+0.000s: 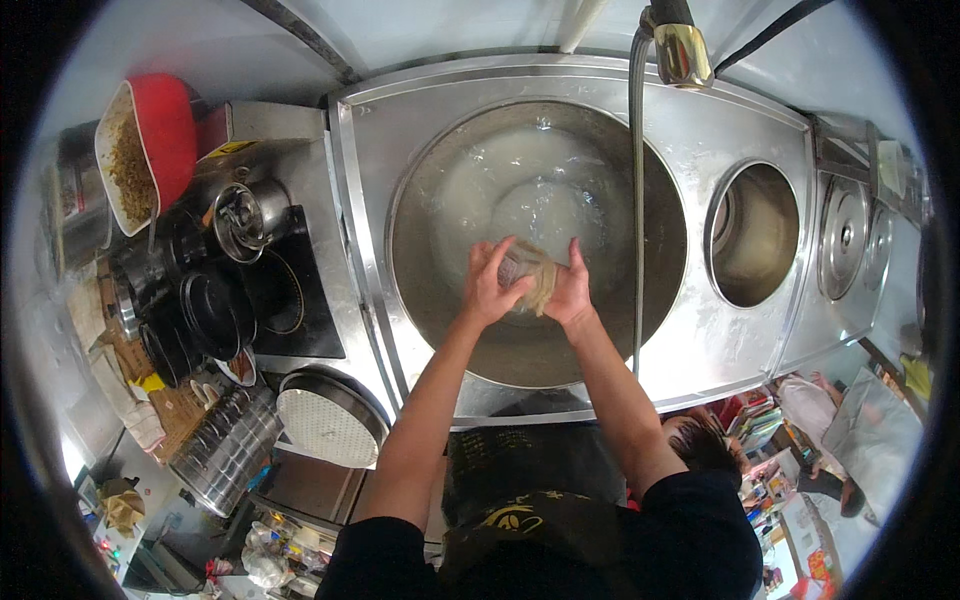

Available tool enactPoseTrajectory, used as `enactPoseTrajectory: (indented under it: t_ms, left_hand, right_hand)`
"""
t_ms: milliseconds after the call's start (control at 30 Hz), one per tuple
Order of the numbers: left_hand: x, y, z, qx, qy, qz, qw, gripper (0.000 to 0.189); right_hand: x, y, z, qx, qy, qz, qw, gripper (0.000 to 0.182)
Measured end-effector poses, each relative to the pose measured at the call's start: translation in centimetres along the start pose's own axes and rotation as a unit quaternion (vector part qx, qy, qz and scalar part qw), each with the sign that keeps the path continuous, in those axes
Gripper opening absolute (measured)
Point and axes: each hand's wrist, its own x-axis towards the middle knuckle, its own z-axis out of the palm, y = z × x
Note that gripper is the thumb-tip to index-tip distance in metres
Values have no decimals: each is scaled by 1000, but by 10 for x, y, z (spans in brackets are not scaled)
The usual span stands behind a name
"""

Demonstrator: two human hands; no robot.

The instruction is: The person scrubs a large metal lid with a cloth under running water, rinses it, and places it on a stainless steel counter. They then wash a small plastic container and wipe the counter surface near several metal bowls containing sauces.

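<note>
Both hands are over a large round steel vat (420, 202) set into the counter, with cloudy rippling water (544, 187) in it. My left hand (490, 283) grips a small clear container (517, 264), which is blurred. Against my right palm rests a limp tan thing (546, 285), perhaps a cloth; it touches the container's side. The thumb of my right hand (571, 286) points up and away, while its other fingers are hidden behind the tan thing.
A grey hose (637, 210) hangs over the vat's right side from a brass-coloured fitting (682, 56). To the right is a smaller round well (754, 232). Black pans (217, 315), an induction cooker (319, 322) and a red bowl (169, 142) stand left. People (705, 442) are at lower right.
</note>
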Motion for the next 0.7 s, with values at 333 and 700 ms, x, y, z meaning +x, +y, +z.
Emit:
enactPoseTrajectory:
  t_ms: [333, 700]
  left_hand:
    - [-18, 57, -24, 124, -24, 63, 990, 83]
    - [-40, 103, -74, 43, 117, -51, 991, 125]
  right_hand:
    - [-7, -5, -37, -156, 122, -20, 980, 80]
    - [-39, -28, -36, -201, 96, -166, 960, 57]
